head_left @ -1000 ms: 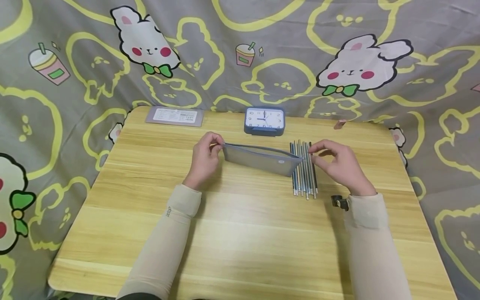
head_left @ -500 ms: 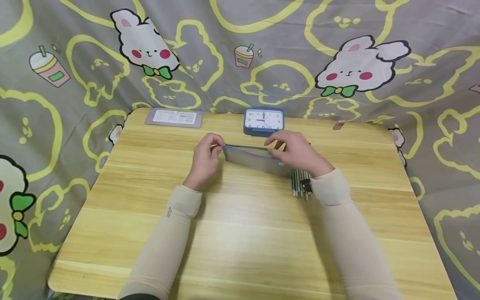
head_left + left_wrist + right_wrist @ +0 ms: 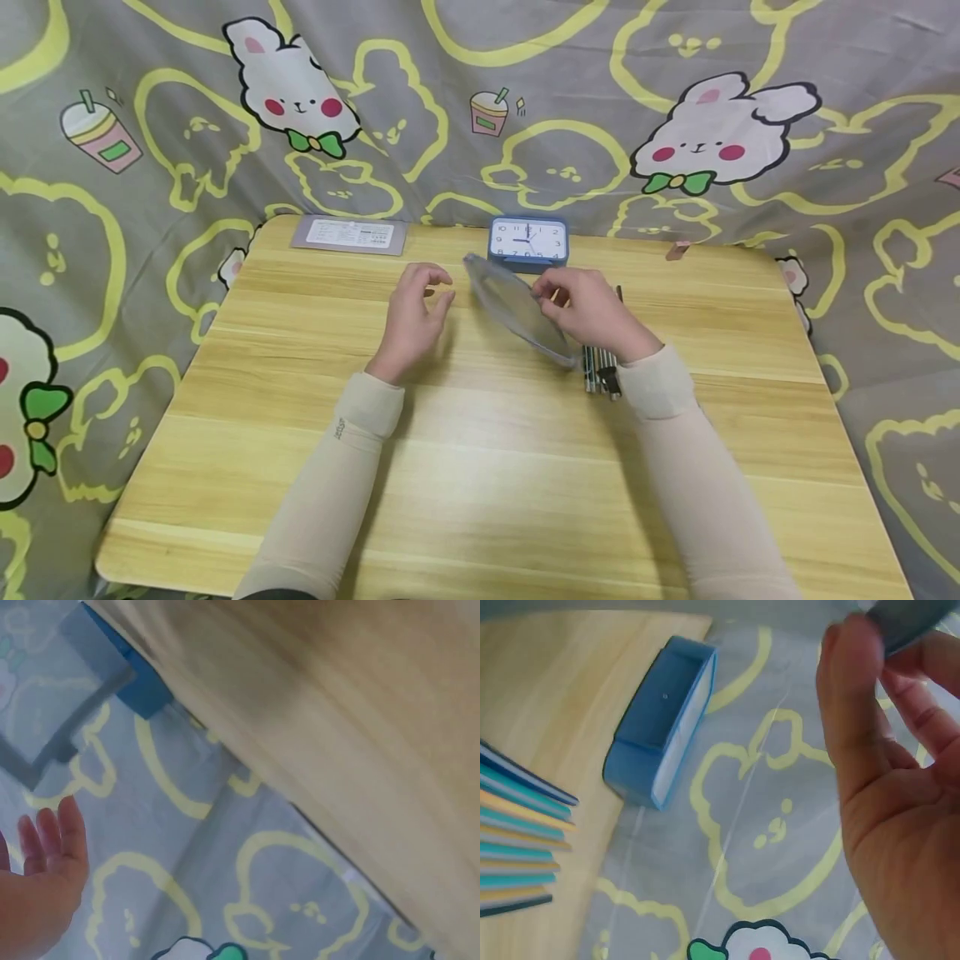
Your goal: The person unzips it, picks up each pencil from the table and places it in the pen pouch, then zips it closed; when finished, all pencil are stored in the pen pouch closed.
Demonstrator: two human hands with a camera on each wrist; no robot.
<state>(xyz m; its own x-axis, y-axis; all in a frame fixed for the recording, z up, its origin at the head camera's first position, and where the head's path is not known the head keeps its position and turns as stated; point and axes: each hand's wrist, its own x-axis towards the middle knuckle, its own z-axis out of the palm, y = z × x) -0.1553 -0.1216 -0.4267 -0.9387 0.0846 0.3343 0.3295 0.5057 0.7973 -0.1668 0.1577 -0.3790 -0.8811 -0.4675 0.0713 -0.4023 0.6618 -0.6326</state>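
Observation:
A grey zip pouch with see-through sides hangs tilted over the table's middle, one end up by the clock. My right hand pinches its edge between thumb and fingers; in the right wrist view the thumb presses on the pouch's dark edge. My left hand is apart from the pouch, on its left, with fingers loosely bent and nothing between them. Beneath the right hand and wrist lies a row of several pencils, partly hidden; the right wrist view shows more of these pencils.
A blue alarm clock stands at the table's back edge, just behind the pouch. Back left lies a flat grey packet with a white label. A small brownish-pink block sits back right. Patterned curtain encloses the wooden table.
My right hand has moved left from the pencils to the pouch and gripped its edge. My left hand has let go, and the pouch has swung round to a steeper slant.

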